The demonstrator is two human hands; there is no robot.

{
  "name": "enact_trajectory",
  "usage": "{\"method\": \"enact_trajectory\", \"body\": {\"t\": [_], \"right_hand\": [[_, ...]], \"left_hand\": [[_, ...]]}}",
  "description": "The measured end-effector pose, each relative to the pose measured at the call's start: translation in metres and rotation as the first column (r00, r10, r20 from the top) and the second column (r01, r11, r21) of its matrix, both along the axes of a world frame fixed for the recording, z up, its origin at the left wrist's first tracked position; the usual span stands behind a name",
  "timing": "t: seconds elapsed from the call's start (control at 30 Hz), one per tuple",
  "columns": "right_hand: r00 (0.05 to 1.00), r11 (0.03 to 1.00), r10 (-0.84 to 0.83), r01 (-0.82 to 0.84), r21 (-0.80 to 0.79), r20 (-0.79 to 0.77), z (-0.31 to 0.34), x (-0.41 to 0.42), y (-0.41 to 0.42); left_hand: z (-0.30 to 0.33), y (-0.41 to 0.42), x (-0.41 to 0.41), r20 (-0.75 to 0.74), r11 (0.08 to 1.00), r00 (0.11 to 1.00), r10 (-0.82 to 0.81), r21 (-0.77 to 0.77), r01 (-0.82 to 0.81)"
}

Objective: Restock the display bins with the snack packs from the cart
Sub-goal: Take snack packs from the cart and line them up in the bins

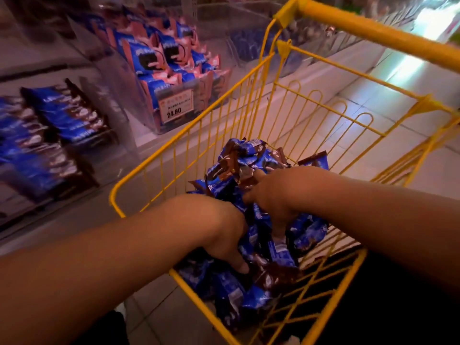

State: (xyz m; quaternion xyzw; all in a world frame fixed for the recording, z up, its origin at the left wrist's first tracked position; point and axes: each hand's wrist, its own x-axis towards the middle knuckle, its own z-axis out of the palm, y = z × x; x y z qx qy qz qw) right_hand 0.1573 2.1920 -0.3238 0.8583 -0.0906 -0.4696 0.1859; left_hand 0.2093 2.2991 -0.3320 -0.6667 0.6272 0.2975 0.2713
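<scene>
A yellow wire cart (251, 110) holds a heap of blue and brown snack packs (261, 247). Both my hands are down in the heap. My left hand (224, 235) digs into the packs, its fingers curled around some of them and its thumb pointing down. My right hand (271, 192) grips a bunch of packs, and several crumpled ones (239, 158) stick up beyond its fingers. On the left, a clear display bin (117, 120) holds rows of the same blue and brown packs (57, 123).
A second clear bin (174, 75) behind holds blue and pink packs and carries a price tag (175, 106) reading 24.00. More bins (249, 43) line the shelf beyond. The cart's yellow handle (373, 31) crosses the top right. Pale tiled floor (373, 100) lies beyond the cart.
</scene>
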Motion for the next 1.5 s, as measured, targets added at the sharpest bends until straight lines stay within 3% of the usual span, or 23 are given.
{"method": "enact_trajectory", "body": {"t": [0.17, 0.27, 0.37, 0.47, 0.6, 0.67, 0.73, 0.83, 0.87, 0.93, 1.03, 1.07, 1.13, 1.2, 1.3, 1.4, 1.5], "right_hand": [[0.991, 0.991, 0.128, -0.126, -0.047, 0.038, -0.007, 0.001, 0.009], [0.990, 0.997, 0.069, -0.070, 0.007, 0.124, 0.000, 0.003, -0.001], [0.950, 0.974, -0.145, 0.088, 0.208, 0.277, 0.018, 0.007, -0.014], [0.955, 0.983, -0.063, 0.009, 0.184, 0.289, 0.021, 0.007, -0.015], [0.995, 0.998, 0.053, -0.055, 0.014, 0.083, 0.001, 0.007, -0.002], [0.992, 0.991, 0.121, -0.118, -0.057, 0.041, -0.008, 0.007, 0.004], [0.975, 0.987, 0.157, -0.150, -0.060, 0.159, -0.012, 0.005, 0.006], [0.947, 0.986, 0.146, -0.162, 0.032, 0.285, -0.008, 0.006, 0.000], [0.941, 0.985, 0.101, -0.140, 0.099, 0.323, 0.001, 0.008, -0.006], [0.904, 0.956, -0.067, -0.063, 0.287, 0.423, 0.030, 0.012, -0.020], [0.733, 0.832, -0.333, -0.067, 0.551, 0.593, 0.067, 0.003, -0.046], [0.642, 0.737, -0.484, -0.067, 0.672, 0.595, 0.073, -0.005, -0.051], [0.463, 0.378, -0.814, -0.035, 0.925, 0.350, 0.078, -0.016, -0.056], [0.348, 0.063, -0.936, 0.014, 0.998, 0.054, 0.077, -0.016, -0.057], [0.211, -0.191, -0.959, 0.004, 0.982, -0.188, 0.078, -0.003, -0.039], [0.079, -0.334, -0.942, -0.096, 0.938, -0.327, 0.076, 0.011, -0.016], [0.019, -0.413, -0.908, -0.218, 0.884, -0.419, 0.073, 0.020, 0.003]], "left_hand": [[-0.004, -0.001, -0.014, -0.075, 0.995, 0.996, -0.039, -0.091, 0.033], [0.000, 0.000, -0.009, -0.107, 0.989, 0.993, -0.054, -0.139, 0.038], [0.007, 0.004, 0.005, -0.122, 0.980, 0.992, 0.022, -0.195, -0.046], [0.023, 0.013, 0.035, -0.202, 0.921, 0.968, 0.150, -0.328, -0.212], [0.036, 0.027, 0.069, -0.478, 0.703, 0.816, 0.324, -0.456, -0.547], [0.033, 0.030, 0.074, -0.617, 0.610, 0.690, 0.379, -0.394, -0.687], [0.029, 0.031, 0.073, -0.713, 0.592, 0.566, 0.414, -0.261, -0.763], [0.028, 0.030, 0.072, -0.690, 0.622, 0.595, 0.413, -0.264, -0.738], [0.028, 0.030, 0.072, -0.698, 0.590, 0.577, 0.424, -0.270, -0.761], [0.029, 0.029, 0.073, -0.769, 0.466, 0.458, 0.445, -0.238, -0.852], [0.031, 0.032, 0.074, -0.899, 0.268, 0.173, 0.403, -0.065, -0.961], [0.034, 0.033, 0.075, -0.927, 0.214, 0.077, 0.366, 0.003, -0.977], [0.039, 0.035, 0.075, -0.958, 0.129, -0.094, 0.272, 0.133, -0.983], [0.044, 0.035, 0.072, -0.960, 0.083, -0.217, 0.176, 0.234, -0.969], [0.053, 0.029, 0.068, -0.918, 0.087, -0.395, 0.022, 0.395, -0.914], [0.062, 0.028, 0.068, -0.888, 0.160, -0.441, -0.133, 0.420, -0.893], [0.067, 0.029, 0.068, -0.908, 0.097, -0.317, -0.275, 0.302, -0.948]]}}
